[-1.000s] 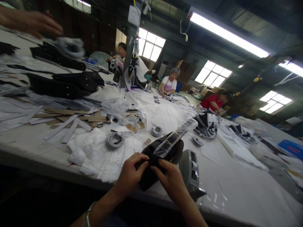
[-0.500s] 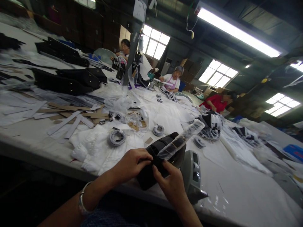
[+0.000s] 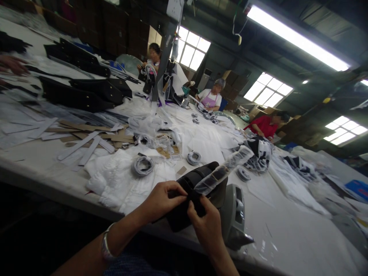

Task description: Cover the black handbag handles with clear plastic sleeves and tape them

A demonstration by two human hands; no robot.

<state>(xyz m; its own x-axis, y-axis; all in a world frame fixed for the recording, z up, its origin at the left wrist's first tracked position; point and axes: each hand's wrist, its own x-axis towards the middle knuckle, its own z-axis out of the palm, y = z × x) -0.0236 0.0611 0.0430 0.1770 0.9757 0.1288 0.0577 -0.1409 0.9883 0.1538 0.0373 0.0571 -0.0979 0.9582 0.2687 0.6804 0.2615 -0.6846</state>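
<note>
A black bag (image 3: 178, 219) stands at the table's front edge between my hands. Both hands pinch a dark part at its near upper side: my left hand (image 3: 162, 201) with thumb and forefinger, my right hand (image 3: 207, 226) close beside it. What exactly lies between the fingertips is dark and partly hidden. From the bag's top a strip in clear plastic wrapping (image 3: 228, 166), with gold-coloured metal pieces inside, slants up to the right. Right of the bag, near my right hand, stands a grey tape dispenser (image 3: 234, 218).
Plastic-wrapped coils (image 3: 143, 166) lie on white wrapping sheets (image 3: 115, 176). Cardboard strips (image 3: 86, 138) are scattered left, below black bag pieces (image 3: 83, 94). A post (image 3: 162, 61) rises beyond. Another person's hand (image 3: 13, 65) shows at far left; several people work across the table.
My fingers stay pinched at the bag, shifting slightly. The view has swung a little. A co-worker's hand with a coil at upper left went out of view; a hand now shows lower at the left edge.
</note>
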